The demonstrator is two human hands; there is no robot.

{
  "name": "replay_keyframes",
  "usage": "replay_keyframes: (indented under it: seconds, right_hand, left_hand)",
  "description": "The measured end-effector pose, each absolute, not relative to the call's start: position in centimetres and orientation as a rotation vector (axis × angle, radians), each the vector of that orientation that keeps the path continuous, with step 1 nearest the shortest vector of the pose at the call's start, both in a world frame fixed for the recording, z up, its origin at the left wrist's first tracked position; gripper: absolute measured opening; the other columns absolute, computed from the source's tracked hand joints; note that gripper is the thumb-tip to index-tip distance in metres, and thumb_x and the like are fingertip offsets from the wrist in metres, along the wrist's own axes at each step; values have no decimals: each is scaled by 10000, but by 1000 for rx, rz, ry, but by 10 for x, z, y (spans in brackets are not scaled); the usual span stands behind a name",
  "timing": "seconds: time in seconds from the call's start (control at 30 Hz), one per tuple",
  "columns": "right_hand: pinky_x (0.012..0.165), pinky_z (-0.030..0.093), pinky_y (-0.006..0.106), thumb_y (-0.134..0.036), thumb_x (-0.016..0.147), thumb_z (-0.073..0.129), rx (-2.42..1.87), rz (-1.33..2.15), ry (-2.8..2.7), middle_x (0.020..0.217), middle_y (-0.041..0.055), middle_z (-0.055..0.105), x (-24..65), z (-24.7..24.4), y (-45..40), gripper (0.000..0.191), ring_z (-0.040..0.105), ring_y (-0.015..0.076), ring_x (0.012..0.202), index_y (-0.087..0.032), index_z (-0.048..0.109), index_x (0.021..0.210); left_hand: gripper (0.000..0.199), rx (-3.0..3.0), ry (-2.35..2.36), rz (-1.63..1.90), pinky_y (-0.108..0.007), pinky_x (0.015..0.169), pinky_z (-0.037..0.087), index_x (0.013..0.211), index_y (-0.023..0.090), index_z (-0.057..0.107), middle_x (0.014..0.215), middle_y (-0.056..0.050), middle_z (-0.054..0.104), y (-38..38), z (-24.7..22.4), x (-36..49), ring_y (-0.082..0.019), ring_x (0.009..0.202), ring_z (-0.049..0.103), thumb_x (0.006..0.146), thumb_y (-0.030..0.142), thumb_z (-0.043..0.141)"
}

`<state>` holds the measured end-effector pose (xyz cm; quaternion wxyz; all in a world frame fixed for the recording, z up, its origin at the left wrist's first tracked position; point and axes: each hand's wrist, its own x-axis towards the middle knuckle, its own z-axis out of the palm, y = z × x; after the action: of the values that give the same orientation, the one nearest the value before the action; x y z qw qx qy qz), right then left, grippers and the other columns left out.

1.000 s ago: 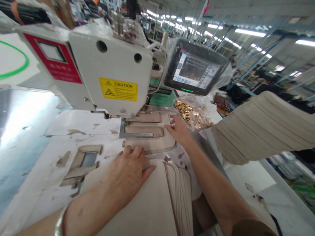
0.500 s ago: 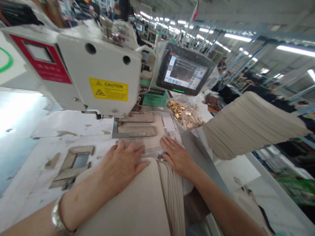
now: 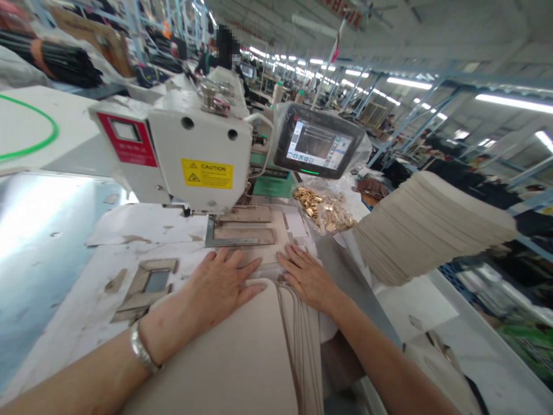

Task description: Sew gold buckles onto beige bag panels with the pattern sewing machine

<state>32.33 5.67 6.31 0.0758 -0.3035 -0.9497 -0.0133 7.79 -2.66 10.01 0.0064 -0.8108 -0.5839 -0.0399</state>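
Observation:
A flat beige panel (image 3: pixel 268 252) lies on the sewing machine's bed, partly beneath the metal clamp frame (image 3: pixel 209 233). My left hand (image 3: pixel 220 288) rests flat near the panel's front edge, fingers spread, its thumb by the top corner of a stack of beige panels (image 3: pixel 242 357). On the panel's right side lies my right hand (image 3: pixel 309 279), fingers stretched forward and palm down beside the fanned edges of that stack. Neither hand grips anything. The white sewing machine head (image 3: pixel 203 150) stands just beyond; its needle area is hard to make out.
A control screen (image 3: pixel 317 143) stands behind the bed, with a plastic bag of gold-coloured metal pieces (image 3: pixel 322 208) below it. To the right leans a tall stack of beige pieces (image 3: pixel 432 225). A rectangular beige-grey frame (image 3: pixel 144 288) lies left of my hands.
The view has shifted, so the machine head appears lower, smaller and farther right. Both hands stay flat on the panel; the right fingers sit slightly farther left in view.

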Motion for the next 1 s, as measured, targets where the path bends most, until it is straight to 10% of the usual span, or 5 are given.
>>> replay_keyframes:
  seconds: [1.0]
  right_hand:
    - [1000, 457, 444, -191, 909, 535, -884, 280, -2549, 1146, 140, 608, 325, 66, 58, 237, 540, 260, 1131, -168, 563, 1143]
  left_hand:
    - [409, -2516, -1999, -10, -418, 737, 537, 1025, 143, 677, 1016, -131, 662, -30, 109, 89, -308, 971, 614, 972, 441, 401]
